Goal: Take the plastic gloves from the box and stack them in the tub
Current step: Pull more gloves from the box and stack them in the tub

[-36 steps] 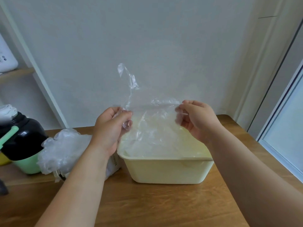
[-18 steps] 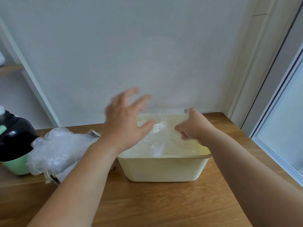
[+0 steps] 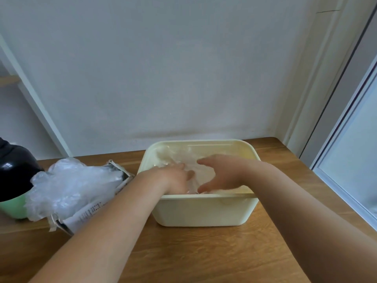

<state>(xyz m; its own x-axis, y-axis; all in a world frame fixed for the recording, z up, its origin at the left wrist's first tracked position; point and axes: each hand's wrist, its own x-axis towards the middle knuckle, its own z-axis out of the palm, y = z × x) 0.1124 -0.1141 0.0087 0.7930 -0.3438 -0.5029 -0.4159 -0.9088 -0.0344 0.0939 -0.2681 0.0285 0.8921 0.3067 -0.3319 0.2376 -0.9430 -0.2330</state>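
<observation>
A pale yellow tub (image 3: 204, 211) stands on the wooden table, with clear plastic gloves (image 3: 173, 156) lying inside it. My left hand (image 3: 175, 178) and my right hand (image 3: 222, 172) are both down inside the tub, fingers spread and pressing on the gloves. To the left lies the torn glove box (image 3: 89, 213), and a bunch of clear gloves (image 3: 69, 184) spills out of its top.
A black and green bottle (image 3: 14, 180) stands at the far left edge. The wall runs close behind the tub, a white shelf upright (image 3: 40, 111) is at the left, and a window frame (image 3: 346, 160) borders the table on the right.
A second ago both hands held one clear glove stretched above the tub. They lowered it in, let go, and now press flat on the pile inside.
</observation>
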